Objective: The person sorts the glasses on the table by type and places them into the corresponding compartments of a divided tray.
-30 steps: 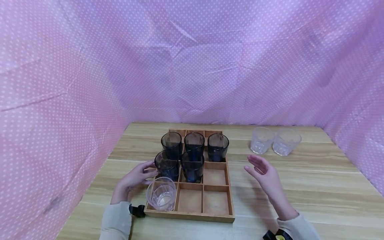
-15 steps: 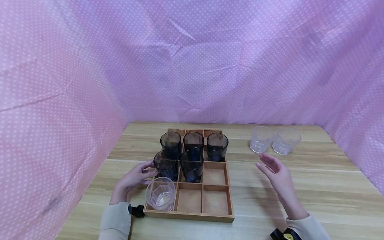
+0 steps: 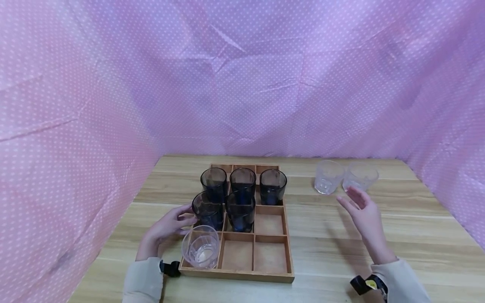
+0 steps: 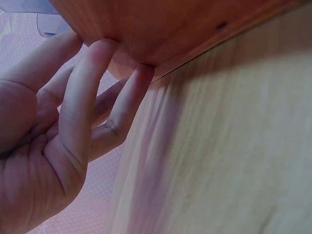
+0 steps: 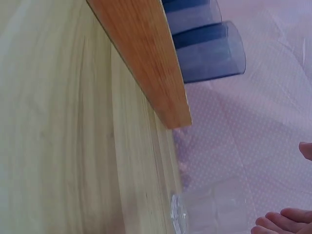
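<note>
My left hand (image 3: pixel 168 225) is beside the left wall of a wooden compartment tray (image 3: pixel 235 275). In the left wrist view, its loosely bent fingertips touch that wall (image 4: pixel 185 29) without gripping. Several dark tinted glasses (image 3: pixel 241 216) stand upright in the tray, and one clear glass (image 3: pixel 201 248) occupies its near-left compartment. Over the table to the right, my right hand (image 3: pixel 365 214) is spread with nothing in it. Just beyond its fingers stand two clear glasses, the left one (image 3: pixel 329 176) and the right one (image 3: pixel 361 173), the latter partly behind the fingertips.
The wooden table (image 3: pixel 318 261) extends right of the tray. A pink dotted cloth (image 3: pixel 242 92) hangs around its back and sides. Camera straps sit on both wrists, the right one (image 3: pixel 369 284) near the table's front.
My right hand has moved right and slightly away from me, closer to the right clear glass. The left hand stays at the tray, and the glasses have kept their places.
</note>
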`<state>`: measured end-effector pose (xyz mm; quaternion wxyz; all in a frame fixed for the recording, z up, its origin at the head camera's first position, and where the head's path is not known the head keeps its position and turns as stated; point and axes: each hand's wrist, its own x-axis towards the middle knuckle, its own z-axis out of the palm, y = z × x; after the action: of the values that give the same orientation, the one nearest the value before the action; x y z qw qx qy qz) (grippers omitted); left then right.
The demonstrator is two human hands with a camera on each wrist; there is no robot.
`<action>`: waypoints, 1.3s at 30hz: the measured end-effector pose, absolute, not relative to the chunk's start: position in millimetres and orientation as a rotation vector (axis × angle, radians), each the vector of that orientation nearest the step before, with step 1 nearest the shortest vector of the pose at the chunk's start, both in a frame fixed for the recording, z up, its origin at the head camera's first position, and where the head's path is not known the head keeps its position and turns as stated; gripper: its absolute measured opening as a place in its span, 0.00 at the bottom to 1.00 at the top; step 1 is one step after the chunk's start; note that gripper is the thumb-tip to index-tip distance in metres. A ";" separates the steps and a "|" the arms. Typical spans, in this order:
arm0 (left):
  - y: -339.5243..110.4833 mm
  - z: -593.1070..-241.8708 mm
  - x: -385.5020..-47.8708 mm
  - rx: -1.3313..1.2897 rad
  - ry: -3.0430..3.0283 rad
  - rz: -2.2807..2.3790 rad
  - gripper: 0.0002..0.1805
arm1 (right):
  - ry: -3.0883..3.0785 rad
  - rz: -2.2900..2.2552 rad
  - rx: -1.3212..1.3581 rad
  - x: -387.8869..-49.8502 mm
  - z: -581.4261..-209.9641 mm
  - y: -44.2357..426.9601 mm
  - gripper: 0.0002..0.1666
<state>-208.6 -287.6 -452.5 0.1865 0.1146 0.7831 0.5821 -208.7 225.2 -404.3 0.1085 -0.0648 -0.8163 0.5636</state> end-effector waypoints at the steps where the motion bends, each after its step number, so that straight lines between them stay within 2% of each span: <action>1: -287.5 -452.6 -208.5 0.321 2.203 1.641 0.37 | -2.405 1.648 -0.198 -210.5 -404.1 226.0 0.38; 10: -288.8 -453.2 -208.4 0.323 2.212 1.636 0.36 | -2.476 1.608 -0.251 -230.3 -401.0 228.0 0.44; 25: -288.6 -453.0 -206.3 0.310 2.210 1.642 0.37 | -2.567 1.471 -0.273 -269.8 -413.5 229.1 0.48; 39: -284.6 -451.0 -205.9 0.315 2.202 1.652 0.36 | -2.573 1.415 -0.336 -291.6 -422.9 227.6 0.54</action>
<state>-205.9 -284.6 -451.0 0.1844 0.1116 0.7811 0.5861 -291.6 227.6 -422.9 0.0927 -0.1130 -0.8668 0.4767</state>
